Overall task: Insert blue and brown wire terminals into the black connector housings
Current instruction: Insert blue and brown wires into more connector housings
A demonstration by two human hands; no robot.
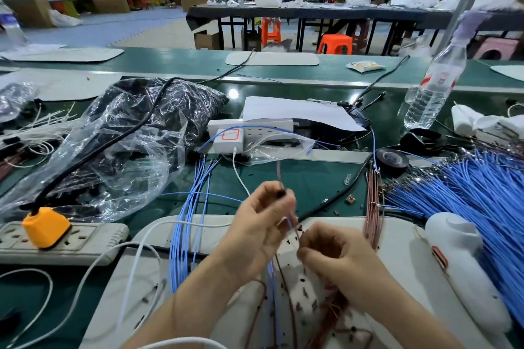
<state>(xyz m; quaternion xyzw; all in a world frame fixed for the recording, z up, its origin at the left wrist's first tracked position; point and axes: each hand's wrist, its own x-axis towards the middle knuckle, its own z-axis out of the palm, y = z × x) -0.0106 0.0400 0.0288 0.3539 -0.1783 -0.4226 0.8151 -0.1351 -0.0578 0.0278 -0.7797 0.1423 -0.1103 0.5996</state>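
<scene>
A worker's left hand [261,221] holds a small black connector housing [281,193] above the near middle of the green tabletop [312,184]. Its grip is clamped on the part between thumb and fingertips, and a brown wire [278,173] rises from the housing's top. Just beside it, the right hand [337,255] has its grip closed on a thin wire [296,232]; motion blur hides that strand's colour. Both hands hover over a white mat [397,241] at the tabletop's near edge.

Loose blue wires [476,195] fan out along the right edge, with a bundle of brown wires [373,207] just beside them. A second run of blue leads [184,229] drapes over the mat's left end. Toward the left side lies a clear plastic bag [136,136] of dark parts. A power strip [65,241] carrying an orange plug [45,225] sits near the left edge. A roll of black tape [392,160] and a water bottle [433,88] stand toward the far right.
</scene>
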